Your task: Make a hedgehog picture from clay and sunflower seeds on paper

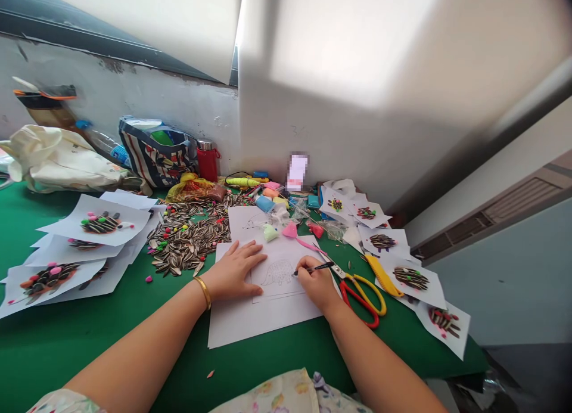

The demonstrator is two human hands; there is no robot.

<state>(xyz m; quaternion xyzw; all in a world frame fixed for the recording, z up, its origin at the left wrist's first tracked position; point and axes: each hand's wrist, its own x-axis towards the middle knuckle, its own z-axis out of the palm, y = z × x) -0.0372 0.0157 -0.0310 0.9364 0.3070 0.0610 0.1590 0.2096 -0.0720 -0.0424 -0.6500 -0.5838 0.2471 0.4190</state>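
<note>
On the green table lie stacked sheets of white paper (250,329), the top one bearing a small outline drawing of a hedgehog (279,272). My left hand (236,271) rests flat on the paper with fingers spread, just left of the drawing. In my right hand (316,286) a black pen (322,266) is gripped, its tip by the drawing's right side. Scissors (363,294) with red and yellow handles lie to the right of that hand, beside a yellow-handled tool (383,276). A pile of striped sunflower seeds (187,237) spreads beyond my left hand.
Sheets with seed hedgehogs sit at left (102,222) and right (411,279). Along the back are coloured clay packets (270,232), a phone (297,171), a red flask (207,161), a striped bag (154,154) and a white cloth bag (67,162). The wall (335,127) rises behind.
</note>
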